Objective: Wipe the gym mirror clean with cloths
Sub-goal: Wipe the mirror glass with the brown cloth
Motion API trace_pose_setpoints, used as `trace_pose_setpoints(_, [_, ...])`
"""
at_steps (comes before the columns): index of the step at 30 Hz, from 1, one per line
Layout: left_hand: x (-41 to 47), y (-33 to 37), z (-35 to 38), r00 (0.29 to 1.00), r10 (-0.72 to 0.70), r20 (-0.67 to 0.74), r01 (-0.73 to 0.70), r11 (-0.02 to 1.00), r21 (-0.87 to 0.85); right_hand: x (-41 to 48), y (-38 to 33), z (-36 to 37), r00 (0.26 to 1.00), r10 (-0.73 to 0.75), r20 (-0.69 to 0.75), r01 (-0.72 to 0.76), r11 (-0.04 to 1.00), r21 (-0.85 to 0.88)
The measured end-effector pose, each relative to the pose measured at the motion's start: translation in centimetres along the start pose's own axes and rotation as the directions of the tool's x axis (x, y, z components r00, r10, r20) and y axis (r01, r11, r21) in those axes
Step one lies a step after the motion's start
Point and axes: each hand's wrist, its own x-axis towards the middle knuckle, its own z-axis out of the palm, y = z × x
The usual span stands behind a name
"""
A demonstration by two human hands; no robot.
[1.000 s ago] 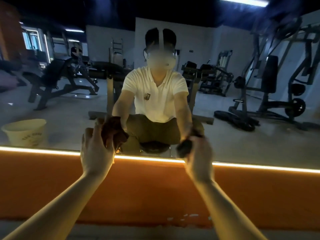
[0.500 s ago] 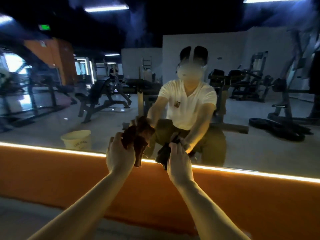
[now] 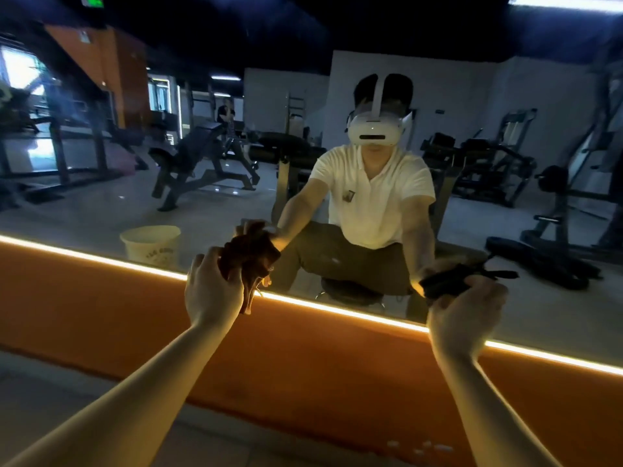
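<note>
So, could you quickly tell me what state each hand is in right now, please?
Left hand: gripping the crumpled brown cloth.
Right hand: gripping the bunched black cloth.

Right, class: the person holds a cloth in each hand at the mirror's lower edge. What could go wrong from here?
1. The brown cloth in the left hand and the dark cloth in the right hand are bunched into wads, so little fabric may meet the mirror, leaving streaks.
2. A tail of the brown cloth hangs over the light strip; it could drag across it.
3. The room is dim, so smears may go unnoticed.
</note>
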Motion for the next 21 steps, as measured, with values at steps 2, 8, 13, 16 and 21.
trace_pose_setpoints(2, [0.9,-0.2,-0.1,0.998,0.063,0.011,-0.063,0.998,0.001,-1.6,-3.4,1.5,0.990,-0.143,0.007,0.142,0.989,0.041])
trace_pose_setpoints(8, [3.1,-3.1,-1.9,0.994,0.110,0.005,-0.110,0.994,0.021,-8.7,-16.0,8.6,0.858,-0.502,0.111,0.469,0.853,0.231])
trace_pose_setpoints(13, [5.4,-2.8,-2.1,0.993,0.119,0.001,-0.119,0.991,-0.060,-8.6,-15.3,9.0,0.674,-0.729,0.123,0.694,0.681,0.235])
trace_pose_setpoints(16, [6.3,-2.1,-1.3,0.983,0.182,0.026,-0.179,0.980,-0.081,-4.1,-9.4,6.3,0.837,-0.547,-0.004,0.544,0.833,0.099])
trace_pose_setpoints(21, [7.0,-2.0,-0.8,0.968,0.250,0.039,-0.246,0.966,-0.085,-0.7,-6.0,4.1,0.979,0.067,-0.191,-0.058,0.997,0.054])
